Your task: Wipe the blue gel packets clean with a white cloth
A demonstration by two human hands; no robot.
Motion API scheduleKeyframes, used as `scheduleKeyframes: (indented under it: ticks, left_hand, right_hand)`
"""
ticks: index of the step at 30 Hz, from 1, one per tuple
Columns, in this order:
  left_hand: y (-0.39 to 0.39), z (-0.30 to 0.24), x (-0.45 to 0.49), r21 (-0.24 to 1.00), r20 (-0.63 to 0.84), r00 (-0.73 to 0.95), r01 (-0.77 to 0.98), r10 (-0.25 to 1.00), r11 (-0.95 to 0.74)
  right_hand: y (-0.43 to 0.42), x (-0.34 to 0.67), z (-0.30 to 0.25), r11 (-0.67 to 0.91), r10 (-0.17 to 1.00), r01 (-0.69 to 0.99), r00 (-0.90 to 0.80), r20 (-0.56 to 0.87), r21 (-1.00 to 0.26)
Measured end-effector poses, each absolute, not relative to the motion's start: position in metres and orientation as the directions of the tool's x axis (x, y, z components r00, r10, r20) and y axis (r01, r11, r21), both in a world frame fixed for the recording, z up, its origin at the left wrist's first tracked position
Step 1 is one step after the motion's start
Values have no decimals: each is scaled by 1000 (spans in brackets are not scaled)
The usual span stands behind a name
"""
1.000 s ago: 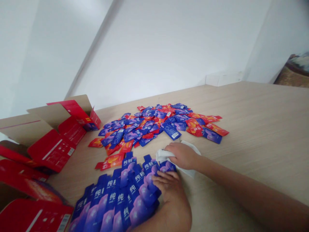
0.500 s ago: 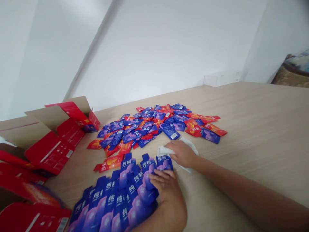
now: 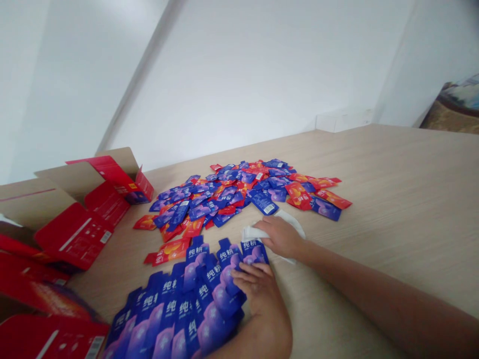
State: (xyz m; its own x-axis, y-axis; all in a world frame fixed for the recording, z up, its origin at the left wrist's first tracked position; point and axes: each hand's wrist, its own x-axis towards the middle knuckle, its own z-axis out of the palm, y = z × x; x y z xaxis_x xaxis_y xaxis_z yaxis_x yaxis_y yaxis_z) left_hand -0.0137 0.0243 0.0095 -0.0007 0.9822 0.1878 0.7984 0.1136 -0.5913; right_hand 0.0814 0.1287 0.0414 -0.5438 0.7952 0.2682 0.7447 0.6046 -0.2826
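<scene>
My left hand [image 3: 258,286] lies with its fingers outstretched over the right side of a blue plum-printed pouch [image 3: 253,252], pressing it flat among its neighbours. Just beyond, my right hand [image 3: 279,234] is closed on a folded white cloth [image 3: 256,233], which touches the top end of that pouch. Part of the cloth spreads on the table under and behind the hand. Overlapping rows of matching blue pouches [image 3: 170,311] lie face up left of my left hand; my forearm hides their lower right part.
Behind the rows is a loose heap of blue and red pouches [image 3: 224,192]. A red pouch [image 3: 168,251] lies near the rows' top edge. Several open red cartons [image 3: 77,234] line the left side. A white box [image 3: 342,120] sits at the back of the wooden table [image 3: 392,199].
Both hands keep almost the same place and grip. The view has shifted very slightly; the pouches and cartons look unmoved.
</scene>
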Motion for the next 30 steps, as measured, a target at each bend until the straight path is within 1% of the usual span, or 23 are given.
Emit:
scheduleKeyframes:
  ticks: [2,4,5,6,9,12,14,17,19,21,24,27,30]
  left_hand:
    - [24,9,-14,-603,178,9,792,984,102]
    - [23,8,-15,-603,176,16,792,984,95]
    - [23,8,-15,-603,181,19,792,983,96]
    - [23,8,-15,-602,189,22,793,982,98]
    - [23,9,-15,-572,209,6,812,978,118]
    - [23,10,-14,-546,225,-12,827,974,137]
    - [23,10,-13,-533,232,-13,835,973,138]
    - [23,10,-13,-486,224,-20,865,974,130]
    - [23,11,-13,-455,217,-33,881,976,131]
    - [23,12,-13,-442,217,-36,887,976,131]
    - [23,12,-12,-465,221,-30,875,975,132]
    - [24,8,-11,-500,229,-42,852,973,154]
    - [25,3,-11,-469,251,-52,867,967,169]
  right_hand:
    - [124,77,42,674,738,681,-613,283,-286]
    - [122,73,41,732,680,620,-691,246,-282]
    - [122,72,40,741,668,610,-710,221,-281]
    - [123,71,38,735,674,617,-712,200,-280]
    - [130,76,35,656,752,706,-639,161,-266]
    - [133,82,38,610,793,754,-584,176,-243]
    - [131,83,42,624,781,744,-587,213,-238]
    - [122,78,47,684,729,689,-639,245,-238]
    - [117,73,46,729,683,638,-696,220,-246]
    - [117,69,43,746,661,612,-728,182,-263]
    - [124,72,37,700,710,662,-686,160,-267]
    - [131,81,35,622,783,748,-601,161,-230]
    - [129,85,40,593,805,775,-565,182,-216]
